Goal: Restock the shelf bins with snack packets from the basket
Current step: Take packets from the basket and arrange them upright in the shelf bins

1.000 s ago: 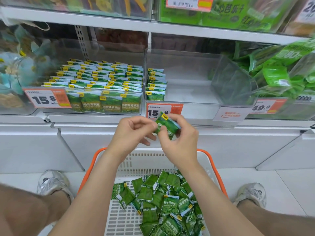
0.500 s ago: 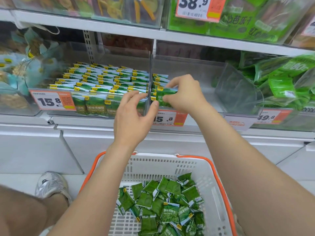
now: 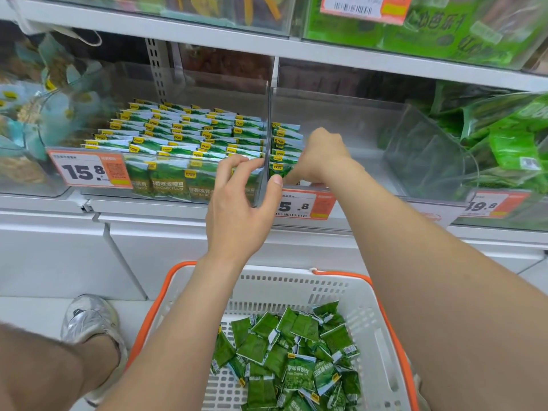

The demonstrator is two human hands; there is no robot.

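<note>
Okay so, quick note on this step: my right hand (image 3: 321, 155) is down inside the right bin (image 3: 355, 137), at the near end of the single row of packets (image 3: 286, 134) that runs along the divider (image 3: 269, 114). Its fingers point down at the front packet (image 3: 279, 171), but the hand itself hides them, so I can't tell if they're pinching it or just nudging it. Meanwhile my left hand (image 3: 240, 212) holds nothing. Its fingers are loosely spread, fingertips on the front lip of the full left bin (image 3: 178, 134), thumb against the near edge of the divider.

To do this bit well, I'd seat that packet upright and flush with the divider, logo corner up like the ones behind it. The left thumb could act as a stop so the row doesn't flop forward when I let go. These packets look light and slippery, so press gently, no shoving.

Most of the right bin is bare, so I reckon we're early on. The basket (image 3: 367, 292) sits just below, with plenty of loose packets (image 3: 296, 360) to go
</note>
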